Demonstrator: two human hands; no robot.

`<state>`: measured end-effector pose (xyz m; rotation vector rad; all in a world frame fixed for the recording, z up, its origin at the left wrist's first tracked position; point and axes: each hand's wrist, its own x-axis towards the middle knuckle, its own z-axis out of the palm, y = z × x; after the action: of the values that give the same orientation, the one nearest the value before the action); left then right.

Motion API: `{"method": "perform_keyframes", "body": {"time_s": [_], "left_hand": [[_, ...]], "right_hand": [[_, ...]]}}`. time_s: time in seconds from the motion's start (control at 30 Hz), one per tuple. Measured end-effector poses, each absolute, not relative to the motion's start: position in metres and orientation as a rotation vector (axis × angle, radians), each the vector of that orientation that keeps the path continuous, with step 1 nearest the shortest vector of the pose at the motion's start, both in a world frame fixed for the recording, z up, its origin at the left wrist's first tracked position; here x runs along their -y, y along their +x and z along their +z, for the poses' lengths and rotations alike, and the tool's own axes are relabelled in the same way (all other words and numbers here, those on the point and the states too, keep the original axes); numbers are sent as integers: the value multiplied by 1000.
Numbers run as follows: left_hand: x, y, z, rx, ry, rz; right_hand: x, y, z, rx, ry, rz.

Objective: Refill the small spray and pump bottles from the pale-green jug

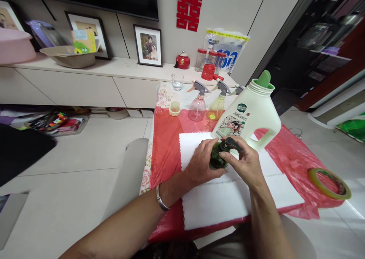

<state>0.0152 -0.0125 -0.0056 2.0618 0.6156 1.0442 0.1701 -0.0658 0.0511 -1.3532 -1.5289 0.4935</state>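
Note:
A small dark green pump bottle [218, 159] is between my hands, above a white cloth [211, 202]. My left hand [202, 159] wraps round its body. With thumb and fingers, my right hand [244, 158] grips the black pump head [228, 144] at the bottle's neck. Whether the pump head is fully seated cannot be made out. Just behind stands a large pale green detergent jug [248, 112], its mouth uncapped and a green spout [264, 79] showing. A cream cap [175, 108] lies on the red sheet to the left.
Pink [196, 109] and yellow [216, 108] spray bottles stand behind the jug's left side, with a third sprayer partly hidden. A glass cup [177, 82] is at the table's back. A tape roll [330, 183] lies on the red plastic sheet [165, 149] at right.

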Motion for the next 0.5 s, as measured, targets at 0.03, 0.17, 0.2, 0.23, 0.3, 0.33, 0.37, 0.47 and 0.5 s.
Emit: {"method": "perform_keyframes", "body": {"time_s": [0.03, 0.17, 0.2, 0.23, 0.3, 0.33, 0.37, 0.47, 0.5], "left_hand": [[12, 15, -5, -616, 2060, 1046], [12, 15, -5, -604, 2058, 1050], [12, 15, -5, -598, 2061, 1051], [12, 15, -5, -597, 2063, 1053], [12, 15, -5, -604, 2065, 1052], [12, 15, -5, -608, 2066, 1049], [12, 15, -5, -610, 2067, 1048], [12, 15, -5, -594, 2079, 1063], [12, 15, -5, -588, 2081, 1072]], "right_hand": [[67, 171, 52, 1550, -1336, 501], [69, 172, 55, 1613, -1267, 463], [69, 173, 56, 1619, -1267, 451], [69, 172, 56, 1618, -1272, 441], [68, 172, 55, 1606, -1293, 418], [68, 172, 55, 1600, -1304, 408], [67, 171, 55, 1595, -1317, 400], [67, 170, 53, 1586, -1358, 401], [67, 170, 53, 1580, -1367, 404]]}}
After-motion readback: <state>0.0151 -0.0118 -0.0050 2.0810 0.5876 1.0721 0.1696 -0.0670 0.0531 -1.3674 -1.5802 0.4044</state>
